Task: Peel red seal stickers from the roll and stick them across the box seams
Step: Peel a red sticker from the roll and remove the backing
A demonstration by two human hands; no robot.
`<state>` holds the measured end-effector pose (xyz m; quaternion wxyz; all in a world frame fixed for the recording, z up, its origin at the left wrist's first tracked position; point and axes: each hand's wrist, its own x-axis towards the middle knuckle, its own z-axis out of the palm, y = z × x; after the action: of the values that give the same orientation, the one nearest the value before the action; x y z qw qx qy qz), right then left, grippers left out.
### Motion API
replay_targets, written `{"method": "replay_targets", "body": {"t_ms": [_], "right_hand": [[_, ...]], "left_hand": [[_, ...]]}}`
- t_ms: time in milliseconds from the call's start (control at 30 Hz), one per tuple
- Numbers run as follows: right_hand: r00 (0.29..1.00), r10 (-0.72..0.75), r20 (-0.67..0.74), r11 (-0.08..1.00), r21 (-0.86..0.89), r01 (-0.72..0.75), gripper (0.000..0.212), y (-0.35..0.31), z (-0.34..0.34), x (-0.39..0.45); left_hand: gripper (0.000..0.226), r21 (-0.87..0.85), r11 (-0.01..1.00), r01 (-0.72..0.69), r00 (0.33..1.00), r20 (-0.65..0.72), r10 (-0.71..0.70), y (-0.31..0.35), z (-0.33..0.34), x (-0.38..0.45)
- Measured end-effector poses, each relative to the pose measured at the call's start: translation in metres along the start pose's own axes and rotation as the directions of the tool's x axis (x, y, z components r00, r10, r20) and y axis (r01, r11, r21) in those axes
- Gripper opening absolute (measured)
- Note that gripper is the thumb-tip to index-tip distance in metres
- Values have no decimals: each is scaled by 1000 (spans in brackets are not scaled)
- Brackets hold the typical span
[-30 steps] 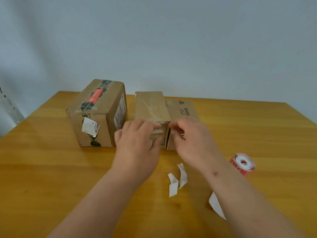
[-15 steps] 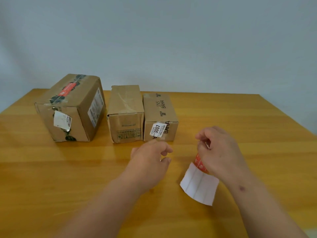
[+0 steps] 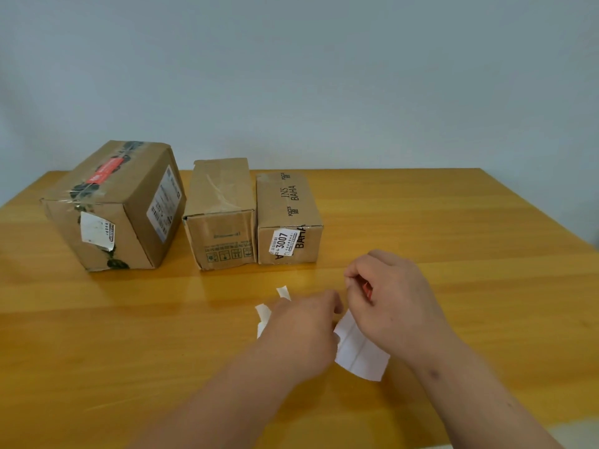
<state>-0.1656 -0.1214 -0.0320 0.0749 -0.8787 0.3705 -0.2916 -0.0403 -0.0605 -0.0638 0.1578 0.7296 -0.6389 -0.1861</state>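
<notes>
- The right hand (image 3: 393, 306) is curled around the sticker roll (image 3: 367, 290); only a sliver of its red edge shows between the fingers.
- A white backing strip (image 3: 361, 354) hangs from the roll, below the right hand and just right of the left hand.
- The left hand (image 3: 301, 332) sits close beside the right, fingers bent toward the strip's upper edge; whether they actually pinch it cannot be told, since the back of the hand hides the tips.
- Two small white backing scraps (image 3: 263, 315) lie on the table (image 3: 486, 254) at the left hand's far-left side, partly hidden by it.
- Beyond both hands stand three cardboard boxes in a row: the small right box (image 3: 288, 218) nearest, the middle box (image 3: 222, 215) touching it, and the large left box (image 3: 120, 205) apart.
- A red seal sticker (image 3: 105, 170) lies across the large box's taped top seam.
</notes>
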Motion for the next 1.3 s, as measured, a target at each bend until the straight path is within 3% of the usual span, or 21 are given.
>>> {"method": "replay_targets", "body": {"t_ms": [100,200,400,600,700,900,1000,1100,1200,1300], "right_hand": [[1000,-14,-9,999,-36,14,10,-2,-3,-1],[1000,-28,-13,998,-49,28,20,-8,-6,-1],[978,-30,206,993,-103,52,50,-29,-11,-1],[969,-93,228,995,-16,100,13,-33,-13,7],[975,-97,200,995,19,95,14,-34,-13,14],[951,-55,305,992,129,16,16,-38,-14,22],[929,-52,366,966,254,-46,19,-41,-10,25],[928,-14,372,924,359,-130,16,-41,-10,26],[924,0,382,917,369,-152,13,-39,-9,26],[918,-17,395,927,351,-134,16,-39,-8,28]], "left_hand": [[23,-239,968,74,997,34,-68,-4,-6,0],[21,-527,833,168,985,56,-163,-7,-27,-1],[12,-737,652,178,966,6,-257,-10,-59,-12],[13,-818,535,213,944,32,-328,-27,-67,-19],[16,-802,554,222,949,46,-313,-31,-74,-26],[11,-664,735,137,968,-68,-242,-29,-81,-35],[15,-672,733,109,979,-57,-198,-28,-82,-36],[19,-739,664,115,978,-32,-205,-31,-81,-35],[27,-777,619,119,978,-16,-209,-36,-81,-34],[25,-737,666,112,984,-10,-177,-36,-84,-34]]}}
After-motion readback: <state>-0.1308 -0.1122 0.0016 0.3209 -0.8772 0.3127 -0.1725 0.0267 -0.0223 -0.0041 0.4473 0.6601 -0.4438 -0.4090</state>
